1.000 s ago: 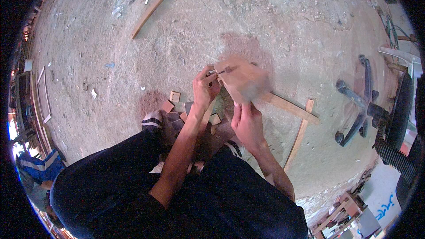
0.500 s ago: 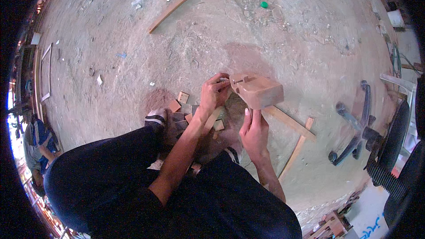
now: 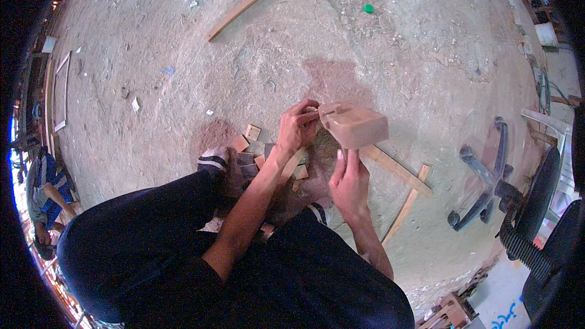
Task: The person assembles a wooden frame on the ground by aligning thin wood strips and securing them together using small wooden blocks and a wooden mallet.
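A reddish-brown wooden block (image 3: 359, 127) with rounded edges and a notch at its left end is held up in front of my knees. My right hand (image 3: 350, 186) is closed at its lower side, thumb pointing up, gripping it from below. My left hand (image 3: 298, 127) is pinched at the notched end, fingertips almost touching the wood. What the left fingertips hold, if anything, is too small to make out. Several small wooden offcuts (image 3: 241, 144) lie on the floor between my feet, partly hidden behind my left forearm.
Two joined wooden strips (image 3: 405, 207) lie right of my right hand. A long wooden strip (image 3: 256, 0) and a green cap (image 3: 368, 8) are farther off. At right stands a chair base (image 3: 487, 176). A person (image 3: 52, 189) sits at the far left.
The small dark bolt-like piece sticking out at the block's notched end no longer shows clearly. The block has tilted slightly. Both hands stay in nearly the same place.
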A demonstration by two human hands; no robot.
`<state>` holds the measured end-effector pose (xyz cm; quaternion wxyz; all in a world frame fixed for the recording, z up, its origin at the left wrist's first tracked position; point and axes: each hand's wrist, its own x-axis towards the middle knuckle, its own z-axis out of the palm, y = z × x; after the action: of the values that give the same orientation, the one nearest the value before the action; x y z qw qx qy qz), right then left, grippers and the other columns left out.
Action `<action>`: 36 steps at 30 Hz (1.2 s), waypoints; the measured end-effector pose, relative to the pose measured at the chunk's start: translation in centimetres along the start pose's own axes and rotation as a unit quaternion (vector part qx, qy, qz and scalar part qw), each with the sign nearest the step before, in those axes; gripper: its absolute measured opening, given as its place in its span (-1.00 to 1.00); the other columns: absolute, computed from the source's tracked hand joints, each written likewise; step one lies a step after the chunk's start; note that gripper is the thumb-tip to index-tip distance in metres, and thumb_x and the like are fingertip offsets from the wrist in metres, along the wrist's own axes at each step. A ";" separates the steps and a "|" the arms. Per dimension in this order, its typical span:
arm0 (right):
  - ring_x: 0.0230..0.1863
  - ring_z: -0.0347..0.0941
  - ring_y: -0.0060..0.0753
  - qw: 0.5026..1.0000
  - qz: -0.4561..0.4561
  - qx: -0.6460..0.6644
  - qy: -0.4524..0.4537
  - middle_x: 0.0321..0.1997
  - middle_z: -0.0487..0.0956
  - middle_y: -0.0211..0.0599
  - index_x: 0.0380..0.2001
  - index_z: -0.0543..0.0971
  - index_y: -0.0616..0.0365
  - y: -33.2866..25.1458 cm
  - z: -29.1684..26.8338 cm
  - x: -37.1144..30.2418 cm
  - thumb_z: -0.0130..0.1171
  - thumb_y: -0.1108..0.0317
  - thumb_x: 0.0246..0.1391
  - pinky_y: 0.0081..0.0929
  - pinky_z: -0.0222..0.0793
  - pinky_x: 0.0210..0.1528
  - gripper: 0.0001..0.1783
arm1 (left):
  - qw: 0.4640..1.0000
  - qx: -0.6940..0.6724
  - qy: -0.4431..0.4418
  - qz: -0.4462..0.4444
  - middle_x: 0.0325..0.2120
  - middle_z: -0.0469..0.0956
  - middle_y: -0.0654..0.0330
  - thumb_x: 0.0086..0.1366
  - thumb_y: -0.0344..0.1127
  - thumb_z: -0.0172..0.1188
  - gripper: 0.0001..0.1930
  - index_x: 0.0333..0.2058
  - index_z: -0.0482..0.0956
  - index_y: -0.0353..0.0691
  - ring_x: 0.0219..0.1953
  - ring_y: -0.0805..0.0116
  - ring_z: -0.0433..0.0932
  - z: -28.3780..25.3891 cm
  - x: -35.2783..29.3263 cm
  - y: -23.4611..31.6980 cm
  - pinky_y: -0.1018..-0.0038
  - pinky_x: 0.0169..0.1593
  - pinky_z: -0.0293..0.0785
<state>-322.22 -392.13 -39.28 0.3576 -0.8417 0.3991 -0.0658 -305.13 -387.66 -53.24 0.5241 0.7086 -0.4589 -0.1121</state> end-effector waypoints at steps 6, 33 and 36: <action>-0.16 0.62 0.36 0.990 -0.054 0.047 0.119 -0.12 0.62 0.32 0.18 0.36 0.38 -0.2 -1.7 -0.5 0.03 0.44 0.38 -0.02 0.49 -0.24 -0.62 | 0.999 -0.021 0.000 -0.033 -0.21 0.66 0.19 0.10 -0.54 0.35 -0.78 -0.26 0.78 -0.17 -0.29 0.23 0.72 0.1 0.2 0.5 0.37 -0.23 0.62; -0.39 0.60 0.21 0.994 -0.043 0.004 0.101 -0.38 0.60 0.09 -0.16 0.43 0.22 1.0 -0.3 -0.9 0.09 0.41 0.33 -0.01 0.51 -0.38 -0.88 | 0.998 -0.049 0.013 -0.045 -0.25 0.70 0.09 0.05 -0.60 0.38 -0.79 -0.28 0.73 -0.31 -0.27 0.13 0.71 0.6 0.1 0.8 0.36 -0.24 0.64; -0.42 0.59 0.18 0.995 -0.056 -0.011 0.076 -0.44 0.57 0.06 -0.24 0.42 0.21 0.6 0.1 -0.4 0.08 0.42 0.33 -0.03 0.50 -0.41 -0.90 | 0.997 -0.047 0.022 -0.050 -0.25 0.70 0.08 0.03 -0.62 0.37 -0.77 -0.28 0.73 -0.32 -0.26 0.13 0.71 1.0 -0.3 0.1 0.35 -0.22 0.64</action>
<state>-322.83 -392.07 -39.71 0.3129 -0.8590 0.3784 -0.1452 -305.98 -388.07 -53.62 0.5608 0.7071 -0.4059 -0.1443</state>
